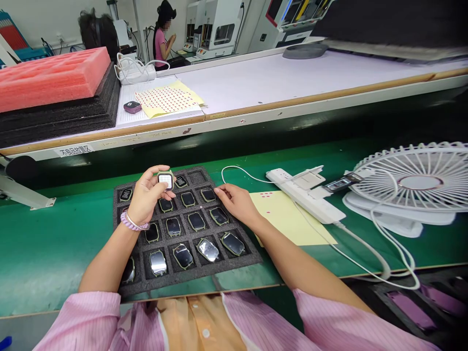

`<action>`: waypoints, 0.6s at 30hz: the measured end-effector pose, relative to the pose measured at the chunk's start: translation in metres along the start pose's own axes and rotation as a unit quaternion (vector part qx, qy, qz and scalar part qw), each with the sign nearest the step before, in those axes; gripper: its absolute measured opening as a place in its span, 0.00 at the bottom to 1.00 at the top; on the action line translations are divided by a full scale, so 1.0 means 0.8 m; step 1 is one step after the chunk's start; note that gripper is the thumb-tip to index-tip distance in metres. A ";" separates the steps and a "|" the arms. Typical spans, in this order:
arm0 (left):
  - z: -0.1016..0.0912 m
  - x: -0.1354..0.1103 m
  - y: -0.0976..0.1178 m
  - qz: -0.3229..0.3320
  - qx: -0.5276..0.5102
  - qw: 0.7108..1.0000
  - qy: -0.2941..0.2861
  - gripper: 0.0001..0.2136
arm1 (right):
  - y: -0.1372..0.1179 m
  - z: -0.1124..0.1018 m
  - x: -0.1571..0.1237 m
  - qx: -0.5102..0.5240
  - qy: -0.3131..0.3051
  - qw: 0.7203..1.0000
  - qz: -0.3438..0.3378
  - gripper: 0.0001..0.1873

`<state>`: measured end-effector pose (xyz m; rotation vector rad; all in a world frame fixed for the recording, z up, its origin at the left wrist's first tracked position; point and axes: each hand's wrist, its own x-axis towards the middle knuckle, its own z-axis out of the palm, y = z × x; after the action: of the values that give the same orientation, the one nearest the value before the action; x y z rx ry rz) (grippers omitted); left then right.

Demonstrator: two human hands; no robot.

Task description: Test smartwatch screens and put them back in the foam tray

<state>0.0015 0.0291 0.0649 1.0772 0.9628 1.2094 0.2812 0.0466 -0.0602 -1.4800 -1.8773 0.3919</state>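
My left hand [146,195] is closed round a smartwatch case [165,181] with a light green frame, raised above the foam tray. Its screen is lit white with a grid, and my thumb rests on the glass. My right hand [237,202] lies at the tray's right edge with no object visible in it, its fingertips beside a dark-screened watch [208,194]. The black foam tray [237,268] holds several more watches in square pockets. Two near the back, a watch [180,181] and another watch [126,195], show lit markings. My left forearm hides part of the tray.
Right of the tray are a yellow sheet [292,229], a white power strip [307,195] with cables and a white fan [417,183]. A raised shelf [248,87] runs behind, carrying pink foam [54,78] and a dotted sticker sheet [168,100]. Another person [163,44] sits far back.
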 end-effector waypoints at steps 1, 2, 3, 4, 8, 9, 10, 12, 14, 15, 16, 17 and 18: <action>0.000 0.000 0.000 0.000 -0.001 1.000 -0.003 0.26 | 0.000 0.000 0.000 0.000 -0.001 1.000 0.001 0.32; 0.000 -0.001 0.000 0.000 -0.003 1.000 -0.006 0.26 | 0.000 0.000 0.000 0.000 -0.001 1.000 0.002 0.32; 0.000 -0.001 0.000 0.001 -0.006 1.000 -0.009 0.27 | 0.000 0.000 0.000 0.000 -0.002 1.000 0.003 0.31; 0.000 -0.001 0.000 0.002 -0.008 1.000 -0.011 0.27 | 0.000 0.000 0.000 0.001 -0.002 1.000 0.004 0.31; -0.001 0.002 -0.003 0.007 -0.010 1.000 -0.007 0.26 | -0.001 -0.001 0.000 0.002 -0.004 1.000 0.005 0.30; -0.001 0.003 -0.004 0.011 -0.007 1.000 -0.004 0.25 | -0.001 -0.001 0.001 0.002 -0.004 1.000 0.005 0.30; -0.002 0.004 -0.005 0.016 -0.003 1.000 -0.001 0.24 | -0.001 -0.001 0.001 0.003 -0.004 1.000 0.005 0.30; -0.004 0.005 -0.007 0.029 0.003 1.000 0.002 0.25 | -0.002 -0.001 0.001 0.003 -0.004 1.000 0.005 0.31; -0.005 0.005 -0.007 0.038 0.005 0.999 0.000 0.26 | -0.001 0.000 0.000 0.003 -0.003 1.000 0.005 0.31; -0.006 0.004 -0.007 0.039 0.006 0.999 -0.002 0.27 | -0.001 0.000 0.000 0.003 -0.003 1.000 0.004 0.31; -0.006 0.004 -0.007 0.040 0.008 0.999 -0.006 0.28 | -0.001 0.000 0.000 0.003 -0.003 1.000 0.004 0.31; -0.006 0.003 -0.007 0.040 0.011 0.999 -0.010 0.28 | 0.000 0.000 0.000 0.003 -0.003 1.000 0.003 0.31; -0.006 0.003 -0.007 0.041 0.014 0.999 -0.014 0.29 | 0.000 0.000 0.000 0.003 -0.002 1.000 0.003 0.32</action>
<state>-0.0017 0.0315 0.0585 1.1614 0.9249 1.2477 0.2813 0.0465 -0.0602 -1.4834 -1.8734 0.4026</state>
